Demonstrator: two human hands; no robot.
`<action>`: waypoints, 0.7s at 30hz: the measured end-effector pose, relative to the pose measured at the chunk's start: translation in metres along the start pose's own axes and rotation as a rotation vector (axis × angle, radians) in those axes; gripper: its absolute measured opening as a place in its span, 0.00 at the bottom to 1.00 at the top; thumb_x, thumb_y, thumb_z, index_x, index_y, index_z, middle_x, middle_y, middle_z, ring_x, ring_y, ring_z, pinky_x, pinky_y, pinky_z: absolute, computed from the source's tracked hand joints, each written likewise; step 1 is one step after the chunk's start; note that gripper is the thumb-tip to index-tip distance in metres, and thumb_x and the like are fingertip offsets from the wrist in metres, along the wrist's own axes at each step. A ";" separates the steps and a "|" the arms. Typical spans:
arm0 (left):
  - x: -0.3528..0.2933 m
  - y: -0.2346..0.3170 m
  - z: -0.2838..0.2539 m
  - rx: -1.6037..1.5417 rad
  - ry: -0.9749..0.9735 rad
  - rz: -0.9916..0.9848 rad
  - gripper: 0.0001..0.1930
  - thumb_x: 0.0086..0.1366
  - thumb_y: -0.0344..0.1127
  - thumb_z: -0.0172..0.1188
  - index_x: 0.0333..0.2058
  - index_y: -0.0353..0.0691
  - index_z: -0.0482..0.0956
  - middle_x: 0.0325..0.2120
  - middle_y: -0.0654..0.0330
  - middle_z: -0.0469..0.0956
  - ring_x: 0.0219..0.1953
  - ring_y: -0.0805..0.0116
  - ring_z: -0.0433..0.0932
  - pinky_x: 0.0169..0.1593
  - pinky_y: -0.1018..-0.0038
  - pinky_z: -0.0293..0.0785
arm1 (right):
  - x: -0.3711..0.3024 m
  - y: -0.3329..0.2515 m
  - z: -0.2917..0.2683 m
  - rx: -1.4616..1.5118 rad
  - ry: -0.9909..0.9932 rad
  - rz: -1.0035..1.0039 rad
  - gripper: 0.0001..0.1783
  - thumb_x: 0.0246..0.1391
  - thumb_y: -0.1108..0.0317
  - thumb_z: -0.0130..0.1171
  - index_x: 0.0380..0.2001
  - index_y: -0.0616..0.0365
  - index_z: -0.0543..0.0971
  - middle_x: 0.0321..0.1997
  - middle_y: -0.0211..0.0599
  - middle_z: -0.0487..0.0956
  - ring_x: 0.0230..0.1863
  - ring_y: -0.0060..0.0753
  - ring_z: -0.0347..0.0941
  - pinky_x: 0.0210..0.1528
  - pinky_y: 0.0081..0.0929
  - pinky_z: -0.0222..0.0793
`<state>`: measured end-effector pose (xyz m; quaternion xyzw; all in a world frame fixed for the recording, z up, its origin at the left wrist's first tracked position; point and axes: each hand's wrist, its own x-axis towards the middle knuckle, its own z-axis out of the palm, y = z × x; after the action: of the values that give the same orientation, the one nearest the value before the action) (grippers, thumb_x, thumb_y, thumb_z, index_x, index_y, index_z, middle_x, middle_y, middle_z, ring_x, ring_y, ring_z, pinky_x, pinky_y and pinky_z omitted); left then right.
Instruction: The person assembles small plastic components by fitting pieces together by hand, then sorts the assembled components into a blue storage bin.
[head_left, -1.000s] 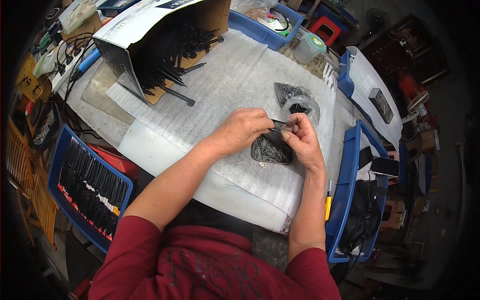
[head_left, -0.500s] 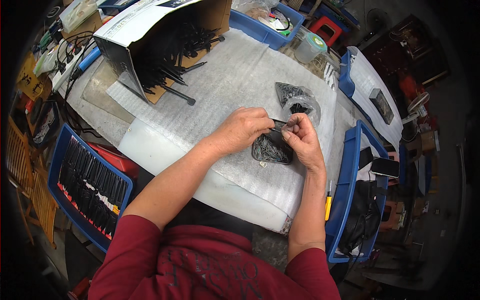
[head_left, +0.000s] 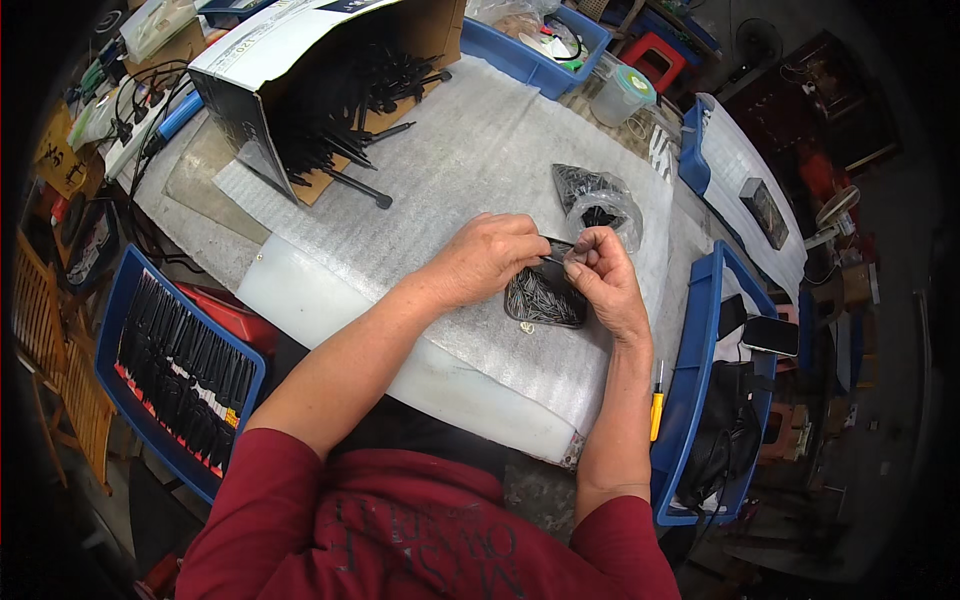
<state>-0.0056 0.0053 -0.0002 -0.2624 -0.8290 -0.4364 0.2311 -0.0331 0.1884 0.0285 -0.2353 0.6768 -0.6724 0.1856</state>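
Observation:
Both hands meet over a small dark tray (head_left: 543,303) filled with thin metal pins or screws. My left hand (head_left: 490,255) is closed, its fingertips pinching a thin dark rod-like piece (head_left: 554,261) that points toward my other hand. My right hand (head_left: 610,285) is also closed, thumb against forefinger at the tray's right side; whatever sits in that pinch is too small to make out. Just beyond the tray lies a clear plastic bag (head_left: 598,195) with small dark parts inside.
An open carton (head_left: 232,75) of long black rods (head_left: 345,140) lies at the back left on the foam-covered table (head_left: 440,140). Blue bins stand around: one with packed black items (head_left: 180,370), one holding a black bag (head_left: 725,430). A yellow-handled screwdriver (head_left: 656,412) rests at right.
Almost nothing differs; both hands stay pinched together over the tray, with only a tiny shift of the fingers.

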 end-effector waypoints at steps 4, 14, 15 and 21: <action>0.000 0.002 -0.001 0.036 -0.023 -0.012 0.04 0.48 0.28 0.57 0.25 0.39 0.74 0.22 0.63 0.72 0.28 0.65 0.72 0.34 0.71 0.66 | 0.000 0.000 0.002 -0.023 0.010 -0.001 0.10 0.45 0.79 0.49 0.33 0.58 0.64 0.27 0.23 0.63 0.29 0.12 0.59 0.31 0.10 0.57; -0.003 0.001 0.002 0.189 -0.032 0.115 0.04 0.47 0.28 0.56 0.25 0.41 0.74 0.21 0.65 0.71 0.27 0.67 0.72 0.33 0.70 0.66 | 0.002 -0.001 0.005 -0.207 -0.002 0.012 0.09 0.45 0.79 0.49 0.32 0.59 0.64 0.25 0.23 0.63 0.27 0.11 0.58 0.28 0.10 0.57; -0.002 0.001 0.003 0.169 -0.016 0.098 0.04 0.47 0.28 0.56 0.25 0.40 0.74 0.21 0.64 0.70 0.26 0.66 0.72 0.32 0.71 0.66 | 0.003 0.001 0.005 -0.207 0.024 -0.022 0.09 0.46 0.79 0.49 0.32 0.59 0.65 0.24 0.23 0.64 0.25 0.11 0.58 0.27 0.10 0.57; -0.001 0.003 0.003 0.060 0.025 -0.026 0.05 0.48 0.26 0.56 0.26 0.37 0.73 0.22 0.60 0.70 0.25 0.65 0.72 0.28 0.72 0.69 | 0.004 0.001 0.000 -0.073 0.198 -0.011 0.08 0.50 0.73 0.50 0.34 0.61 0.67 0.21 0.23 0.66 0.19 0.11 0.58 0.20 0.09 0.55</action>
<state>-0.0030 0.0086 -0.0007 -0.2388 -0.8421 -0.4177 0.2436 -0.0366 0.1865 0.0278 -0.1781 0.7145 -0.6683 0.1055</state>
